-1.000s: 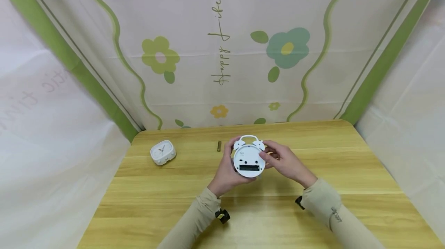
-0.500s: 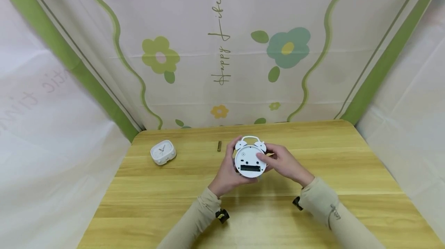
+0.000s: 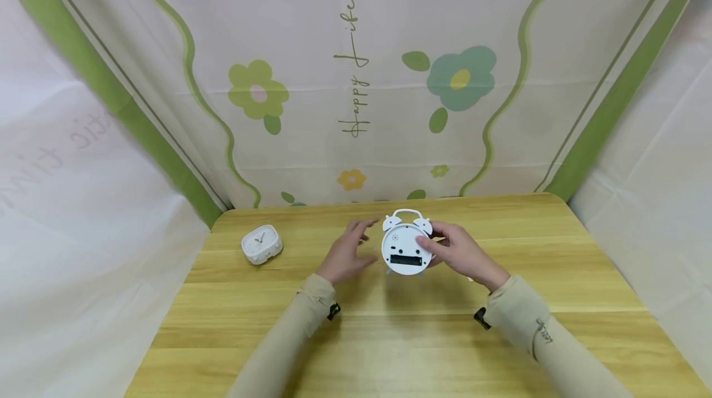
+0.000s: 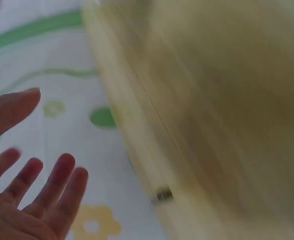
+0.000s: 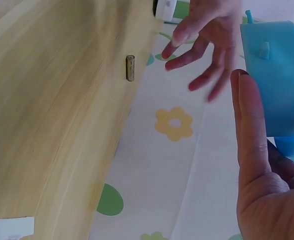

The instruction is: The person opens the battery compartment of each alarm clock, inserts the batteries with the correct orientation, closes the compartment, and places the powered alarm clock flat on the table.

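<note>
My right hand (image 3: 458, 256) holds a twin-bell alarm clock (image 3: 403, 238) above the table, thumb on its white back and fingers behind it. The clock's battery compartment (image 3: 406, 260) is uncovered and dark inside. In the right wrist view, the clock's side (image 5: 279, 75) looks blue, and the right hand (image 5: 267, 185) lies along it. Left of the clock and apart from it, my left hand (image 3: 346, 254) has its fingers spread and holds nothing. A small cylindrical battery (image 5: 130, 68) lies on the table; the left hand hides it in the head view.
A white rounded-square clock (image 3: 261, 243) sits on the wooden table (image 3: 378, 348) at the left. In the right wrist view, a small flat white piece (image 5: 11, 228) lies on the table. A flowered curtain (image 3: 300, 138) hangs behind the table's back edge.
The left hand has let go of the alarm clock and moved left, over the battery. Still in the right hand, the clock has moved slightly up and to the right.
</note>
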{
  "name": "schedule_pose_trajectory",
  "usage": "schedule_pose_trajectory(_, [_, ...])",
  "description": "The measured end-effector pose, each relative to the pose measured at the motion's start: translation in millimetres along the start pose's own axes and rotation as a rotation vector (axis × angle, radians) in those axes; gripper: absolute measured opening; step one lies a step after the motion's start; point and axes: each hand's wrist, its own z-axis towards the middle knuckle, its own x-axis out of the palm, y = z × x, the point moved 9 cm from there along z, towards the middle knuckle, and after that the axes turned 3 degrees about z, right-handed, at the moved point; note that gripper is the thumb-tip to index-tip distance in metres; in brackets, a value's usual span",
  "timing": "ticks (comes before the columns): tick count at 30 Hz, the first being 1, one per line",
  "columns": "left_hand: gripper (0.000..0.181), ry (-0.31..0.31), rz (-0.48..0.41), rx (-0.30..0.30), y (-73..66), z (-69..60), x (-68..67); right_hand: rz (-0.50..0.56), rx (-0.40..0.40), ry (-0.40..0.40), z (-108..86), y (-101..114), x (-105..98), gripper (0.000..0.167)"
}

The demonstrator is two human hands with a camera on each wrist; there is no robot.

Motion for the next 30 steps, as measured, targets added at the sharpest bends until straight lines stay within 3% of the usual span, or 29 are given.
schedule_pose_trajectory(3, [0.067, -0.016, 0.241, -0.064, 19.3, 9.7, -9.2, -0.006, -0.001, 0.004, -0.4, 0.3, -0.9, 0.037])
schedule_pose_trajectory(5, [0.059, -0.016, 0.314, -0.105, 29.1, 14.7, -13.5, -0.011, -0.001, 0.004, -0.7, 0.9, -1.8, 0.037])
schedule_pose_trajectory(11, [0.043, -0.011, 0.389, -0.205, 48.0, 23.3, -20.3, -0.023, 0.011, 0.004, -1.0, 1.4, -4.1, 0.039])
schedule_pose_trajectory(19, [0.024, 0.022, 0.525, -0.288, 62.6, 29.0, -20.7, -0.015, 0.026, 0.015, -3.4, 0.5, -5.2, 0.039])
schedule_pose_trajectory(21, [0.019, 0.04, 0.557, -0.289, 65.2, 29.5, -17.9, -0.022, 0.032, 0.023, -4.0, -0.6, -5.0, 0.04])
schedule_pose_trajectory(24, [0.012, 0.04, 0.603, -0.236, 68.0, 32.8, -11.5, -0.038, 0.048, 0.01, -4.7, -2.8, -7.3, 0.039])
schedule_pose_trajectory(30, [0.003, -0.024, 0.667, -0.116, 66.6, 42.5, -4.3, -0.042, 0.063, -0.002, -4.7, -2.7, -10.2, 0.04])
